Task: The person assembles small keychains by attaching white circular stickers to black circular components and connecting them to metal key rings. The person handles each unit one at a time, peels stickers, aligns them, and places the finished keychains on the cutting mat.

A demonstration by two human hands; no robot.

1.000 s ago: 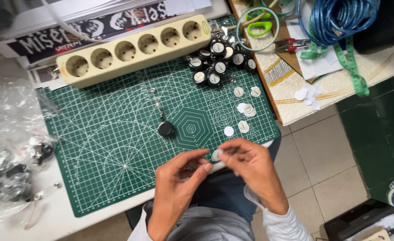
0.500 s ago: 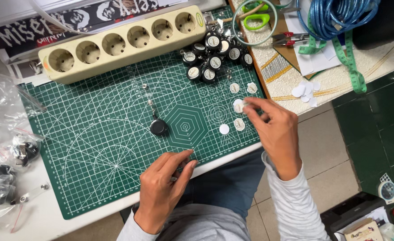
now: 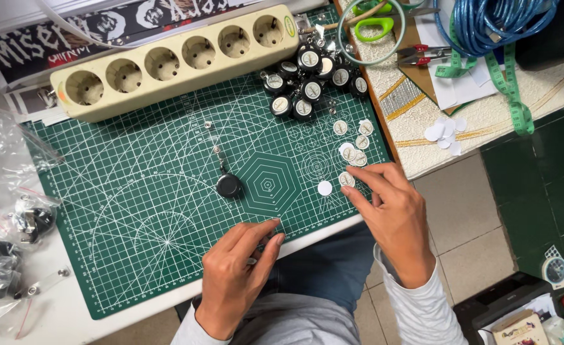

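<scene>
Green cutting mat point(image 3: 135, 211) covered desk. Right hand point(image 3: 394, 214) open, fingertips point(image 3: 351, 193) touching small round sticker point(image 3: 346, 179); more stickers just beyond. Left hand point(image 3: 237, 275) loosely curled, empty, rested at mat edge; black badge reel point(image 3: 229, 185) ahead of it. Risk: sticker could curl or slide under fingertip pressure.

Small round white sticker point(image 3: 346, 179) lying flat on green cutting mat point(image 3: 135, 211)
</scene>
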